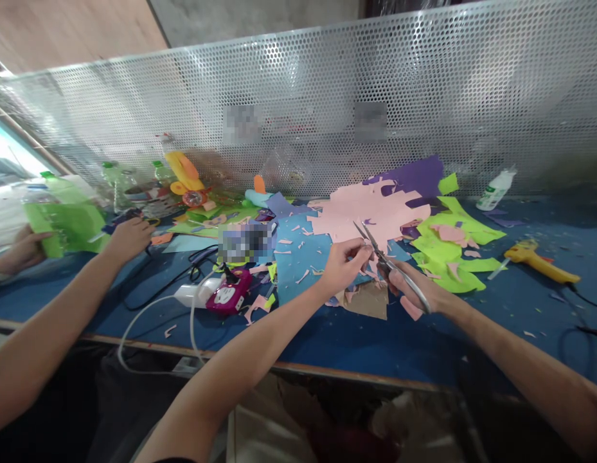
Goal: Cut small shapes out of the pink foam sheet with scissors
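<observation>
My right hand [407, 286] is wrapped round the handles of a pair of metal scissors [379, 252], whose blades are apart and point up and to the left. Beside the blades, the fingers of my left hand [347, 262] are pinched together; what they hold, if anything, is too small to tell. Behind both hands lies a large pink sheet [360, 209] with cut edges. Under it are a blue sheet [302, 247] strewn with pink scraps and a purple sheet [418, 179]. A brown piece [368, 301] lies just below the hands.
Lime green sheets [447, 247], a white bottle [497, 190] and a yellow glue gun [542, 262] are on the right. A magenta power adapter [228, 292] with cables sits left of centre. At the left, another person's hands hold green material [69, 225]. A perforated metal panel [317, 83] stands behind.
</observation>
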`<state>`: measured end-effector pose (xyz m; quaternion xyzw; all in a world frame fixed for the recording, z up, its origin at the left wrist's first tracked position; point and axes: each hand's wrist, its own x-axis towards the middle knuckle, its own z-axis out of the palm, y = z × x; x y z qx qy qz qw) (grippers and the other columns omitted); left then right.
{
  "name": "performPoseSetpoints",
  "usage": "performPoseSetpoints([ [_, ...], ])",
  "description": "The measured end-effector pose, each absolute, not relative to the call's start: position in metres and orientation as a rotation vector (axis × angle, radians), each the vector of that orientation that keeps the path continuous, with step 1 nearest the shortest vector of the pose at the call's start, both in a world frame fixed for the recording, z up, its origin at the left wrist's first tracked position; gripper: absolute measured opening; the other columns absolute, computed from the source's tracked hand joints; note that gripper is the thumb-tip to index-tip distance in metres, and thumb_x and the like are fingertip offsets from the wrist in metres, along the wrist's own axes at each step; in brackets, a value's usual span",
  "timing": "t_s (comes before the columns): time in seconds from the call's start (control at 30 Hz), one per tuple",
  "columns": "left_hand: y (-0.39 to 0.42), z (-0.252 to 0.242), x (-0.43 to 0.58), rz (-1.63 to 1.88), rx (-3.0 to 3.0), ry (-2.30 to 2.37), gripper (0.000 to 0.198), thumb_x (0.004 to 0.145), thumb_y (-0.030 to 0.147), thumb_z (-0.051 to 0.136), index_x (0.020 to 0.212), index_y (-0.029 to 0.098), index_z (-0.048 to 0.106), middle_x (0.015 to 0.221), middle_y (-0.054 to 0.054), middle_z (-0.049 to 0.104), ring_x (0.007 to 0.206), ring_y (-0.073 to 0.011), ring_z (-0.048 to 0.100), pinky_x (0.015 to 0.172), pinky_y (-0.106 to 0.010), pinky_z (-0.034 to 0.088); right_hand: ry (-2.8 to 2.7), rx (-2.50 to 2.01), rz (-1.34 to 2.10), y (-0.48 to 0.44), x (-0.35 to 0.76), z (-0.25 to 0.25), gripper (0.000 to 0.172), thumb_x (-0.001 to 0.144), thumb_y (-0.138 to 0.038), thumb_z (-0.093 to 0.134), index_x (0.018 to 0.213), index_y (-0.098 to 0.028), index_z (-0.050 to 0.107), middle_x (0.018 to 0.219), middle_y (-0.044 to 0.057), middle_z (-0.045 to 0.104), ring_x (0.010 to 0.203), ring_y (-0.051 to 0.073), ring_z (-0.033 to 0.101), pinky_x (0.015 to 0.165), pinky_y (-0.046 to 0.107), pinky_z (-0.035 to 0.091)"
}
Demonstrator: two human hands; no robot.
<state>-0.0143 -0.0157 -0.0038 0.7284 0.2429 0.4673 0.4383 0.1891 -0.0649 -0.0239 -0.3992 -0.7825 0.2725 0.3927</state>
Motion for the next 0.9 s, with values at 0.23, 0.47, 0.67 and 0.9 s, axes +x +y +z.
performPoseSetpoints([
  [0.23, -0.015, -0.004, -0.014, 1.154, 1.792, 0.587, 0.039, 0.097, 0.045, 0.055, 0.073, 0.016, 0.063, 0.056, 0.002, 0.053, 0.055, -0.0107, 0.05, 0.059, -0.026, 0.04, -1.976, -1.012, 0.688, -0.065, 0.187, -0.022, 0.043, 0.093, -0.06, 0.045, 0.08, -0.023, 0.06, 0.057, -0.001, 0.053, 0.049, 0.016, 0.05, 0.046, 0.029, 0.042],
  [0.47, -0.014, -0.002, -0.014, 1.159, 1.784, 0.624, 0.04, 0.097, 0.045, 0.054, 0.069, 0.017, 0.058, 0.056, 0.002, 0.052, 0.056, -0.0105, 0.05, 0.059, -0.025, 0.039, -1.84, -1.084, 0.635, -0.059, 0.184, -0.02, 0.045, 0.087, -0.065, 0.054, 0.069, -0.023, 0.054, 0.053, -0.003, 0.05, 0.046, 0.014, 0.046, 0.043, 0.027, 0.036],
  [0.67, -0.013, -0.004, -0.013, 1.111, 1.882, 0.629, 0.04, 0.099, 0.042, 0.051, 0.067, 0.018, 0.052, 0.056, 0.002, 0.048, 0.055, -0.0106, 0.044, 0.058, -0.027, 0.036, -1.666, -1.074, 0.626, -0.055, 0.189, -0.023, 0.045, 0.092, -0.065, 0.045, 0.082, -0.024, 0.058, 0.061, -0.002, 0.054, 0.053, 0.016, 0.053, 0.053, 0.03, 0.045],
  [0.9, -0.012, -0.005, -0.011, 1.121, 1.92, 0.653, 0.044, 0.101, 0.048, 0.05, 0.069, 0.018, 0.052, 0.056, 0.003, 0.045, 0.054, -0.0105, 0.042, 0.058, -0.028, 0.033, -1.61, -1.042, 0.662, -0.051, 0.191, -0.026, 0.038, 0.091, -0.06, 0.052, 0.083, -0.023, 0.06, 0.068, -0.001, 0.058, 0.055, 0.016, 0.056, 0.057, 0.03, 0.047],
])
